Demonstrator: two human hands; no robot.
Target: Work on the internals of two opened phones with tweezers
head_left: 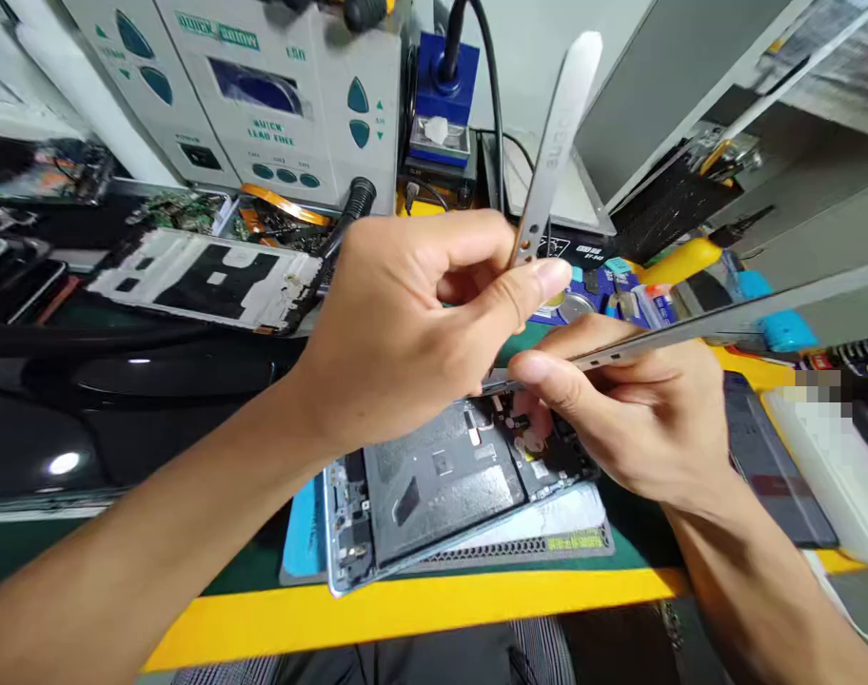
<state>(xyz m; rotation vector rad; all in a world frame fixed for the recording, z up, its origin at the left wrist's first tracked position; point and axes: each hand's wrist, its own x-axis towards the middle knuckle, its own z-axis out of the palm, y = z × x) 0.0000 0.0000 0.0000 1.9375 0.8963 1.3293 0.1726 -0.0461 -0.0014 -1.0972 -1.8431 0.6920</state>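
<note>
My left hand (405,333) pinches a pair of metal tweezers (559,133), whose wide back end rises above my fingers. In my right hand (648,419) is a second pair of steel tweezers (726,322), slanting out to the right. The two hands almost meet over the upper part of an opened phone (441,485), its back off and its dark battery and inner parts showing. It lies tilted on a blue and grey pad (305,533). The tweezers' tips come together near the phone's top edge, largely hidden by my hands; whether they grip anything I cannot tell.
A white soldering station (298,124) stands at the back left, with a blue iron holder (444,81) beside it. A stripped screen plate (212,281) leans before small parts trays. To the right lie a dark phone (783,457) and a white box (826,476).
</note>
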